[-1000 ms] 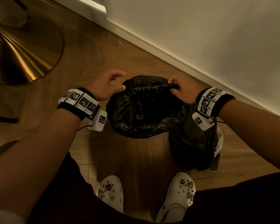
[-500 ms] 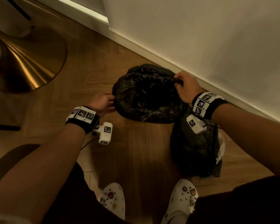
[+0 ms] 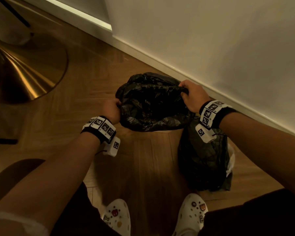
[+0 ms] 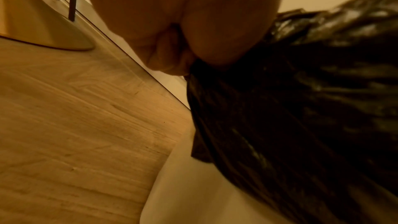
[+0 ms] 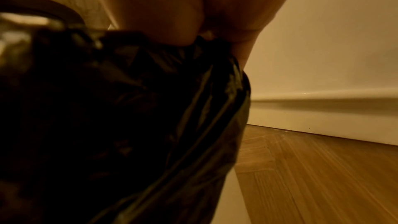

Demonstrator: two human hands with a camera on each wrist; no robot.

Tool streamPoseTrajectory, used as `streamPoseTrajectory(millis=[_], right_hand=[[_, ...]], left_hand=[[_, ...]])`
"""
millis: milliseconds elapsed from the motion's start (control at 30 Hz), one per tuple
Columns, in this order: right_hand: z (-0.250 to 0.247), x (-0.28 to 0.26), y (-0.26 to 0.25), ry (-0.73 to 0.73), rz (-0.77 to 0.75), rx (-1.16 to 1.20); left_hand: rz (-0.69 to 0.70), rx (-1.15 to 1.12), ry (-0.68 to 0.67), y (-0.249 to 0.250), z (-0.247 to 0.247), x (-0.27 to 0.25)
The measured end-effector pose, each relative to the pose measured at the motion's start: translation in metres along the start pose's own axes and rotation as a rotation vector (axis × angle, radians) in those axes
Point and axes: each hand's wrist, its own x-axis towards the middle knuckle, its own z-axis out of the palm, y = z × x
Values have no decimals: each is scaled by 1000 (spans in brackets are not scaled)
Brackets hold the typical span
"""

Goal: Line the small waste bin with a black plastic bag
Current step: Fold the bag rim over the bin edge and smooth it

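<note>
A crinkled black plastic bag (image 3: 151, 103) is spread open over the small waste bin on the wooden floor by the wall. The bin's pale side (image 4: 193, 193) shows below the bag's edge in the left wrist view; in the head view the bag hides it. My left hand (image 3: 111, 109) grips the bag's left edge (image 4: 215, 77) with curled fingers. My right hand (image 3: 191, 96) grips the bag's right edge (image 5: 204, 47), bunched in its fingers, close to the baseboard.
A second, filled dark bag (image 3: 204, 160) stands on the floor right of the bin. A gold cone-shaped furniture base (image 3: 24, 72) sits at the left. The white wall and baseboard (image 3: 160, 60) run behind. My white clogs (image 3: 117, 217) stand below.
My left hand has come down from above the bin's rim to its left side and taken hold of the bag's edge. The right hand keeps its grip, and the view has shifted.
</note>
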Motion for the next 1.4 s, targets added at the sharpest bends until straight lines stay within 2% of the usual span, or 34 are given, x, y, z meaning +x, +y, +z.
streamPoseTrajectory(millis=[67,100,200,267,300,367,433,467,633,667,733,833,900,967,1066,1133,1200,1300,1400], right_hand=[[-1,-1,1,1,4,-7],[-2,-2,3,-2,4,-17],[-5,-4,7,-31,16,-29],[-9,-5,6,-50,22,-29],[-10,-6,5,-61,20,-29],[-12,-7,1,-87,15,-21],[-14,-9,-2,-112,11,-30],[-14,-10,-4,-121,7,-44],[-13,-19,-7,-180,-58,-102],[-14,-21,-8,-191,-76,-108],[-16,-24,-7,-224,-114,-120],[-22,-27,-1,-326,-159,-188],[-29,-31,3,-451,-152,-222],[-35,-36,7,-582,-107,-215],[-43,-37,10,-682,-58,-185],[-46,-35,9,-682,-13,-136],[-45,-33,9,-615,69,-82],[-35,-28,2,-546,101,-45],[-26,-21,-5,-577,58,-76]], left_hand=[[-1,-30,-24,1,-1,1],[-20,-137,-73,2,-4,1],[-176,-748,-211,7,-19,0],[-220,-897,-240,11,-29,-1],[-185,-850,-267,11,-30,0],[-51,-610,-303,10,-29,1],[78,-394,-288,10,-22,2],[109,-355,-275,11,-20,1],[169,-234,-152,14,-16,-1],[175,-215,-167,16,-17,-5],[175,-161,-294,19,-24,-13],[76,-140,-602,19,-36,-24],[-32,-170,-683,13,-42,-26],[-110,-239,-651,7,-46,-21],[-230,-459,-543,3,-38,-12],[-357,-615,-554,-2,-23,-9],[-421,-683,-622,-12,-5,-7],[-357,-700,-685,-22,10,-4],[-260,-671,-694,-18,8,-2]])
